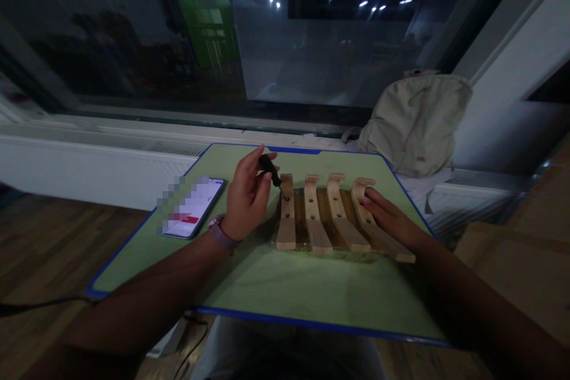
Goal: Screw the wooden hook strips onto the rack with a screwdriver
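My left hand (pixel 247 197) is closed around the black handle of a screwdriver (pixel 269 168). The shaft slants down, and its tip meets the upper hole of the leftmost wooden hook (pixel 285 233). Several such curved wooden hooks, each with two holes, lie side by side across a brown, glossy board (pixel 301 222). At the other end, my right hand (pixel 394 219) presses its fingers against the upper part of the rightmost wooden hook (pixel 386 238). Its thumb is hidden, so whether it grips the hook or the board's edge is unclear.
The green table (pixel 249 285) has a blue rim. A lit phone (pixel 193 208) lies left of my left wrist. Behind the table's right corner, a grey backpack (pixel 421 122) leans by the window. A cardboard box (pixel 512 267) stands at right, and a cable (pixel 40 304) runs in from the left.
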Available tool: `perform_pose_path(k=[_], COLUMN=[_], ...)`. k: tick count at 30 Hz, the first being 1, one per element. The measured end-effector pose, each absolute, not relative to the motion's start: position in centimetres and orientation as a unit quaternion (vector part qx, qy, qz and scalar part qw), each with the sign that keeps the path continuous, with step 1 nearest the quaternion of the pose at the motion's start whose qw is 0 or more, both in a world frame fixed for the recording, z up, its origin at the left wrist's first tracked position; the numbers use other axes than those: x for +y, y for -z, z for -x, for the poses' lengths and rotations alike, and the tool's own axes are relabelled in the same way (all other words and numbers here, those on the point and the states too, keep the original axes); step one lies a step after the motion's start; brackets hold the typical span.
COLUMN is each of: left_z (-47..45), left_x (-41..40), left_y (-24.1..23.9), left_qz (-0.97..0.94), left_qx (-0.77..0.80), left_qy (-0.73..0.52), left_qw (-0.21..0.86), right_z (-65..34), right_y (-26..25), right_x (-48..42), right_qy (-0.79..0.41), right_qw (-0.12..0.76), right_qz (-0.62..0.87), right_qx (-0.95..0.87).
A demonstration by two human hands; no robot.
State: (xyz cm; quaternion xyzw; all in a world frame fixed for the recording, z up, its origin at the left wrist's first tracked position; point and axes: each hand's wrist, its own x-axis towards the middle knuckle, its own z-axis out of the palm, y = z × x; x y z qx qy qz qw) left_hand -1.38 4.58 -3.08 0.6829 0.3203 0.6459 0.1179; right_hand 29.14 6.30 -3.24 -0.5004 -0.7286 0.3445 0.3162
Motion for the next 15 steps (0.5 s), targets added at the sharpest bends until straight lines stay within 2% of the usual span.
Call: perform_pose_path(k=[5, 10, 15], left_z=[1.54, 2.13, 1.61], left_x=[4.78, 5.46, 5.21], left_y=[3.21, 3.45, 3.29], left_qz=[-0.695, -0.678, -0.672], left_qx=[0.308, 0.316, 0.314], left_qy=[-0.642, -0.663, -0.663], left_qw=[0.101, 0.025, 0.102], right_z=[-29.1, -29.4, -29.36], right_y=[2.99, 3.45, 3.62], right_x=[6.26, 6.44, 6.43], right_qy=[-0.338, -0.344, -0.344], right_qw=[0.321, 0.311, 0.329], right_qz=[0.498, 0.509, 0.504], right_qx=[-0.731, -0.725, -0.721])
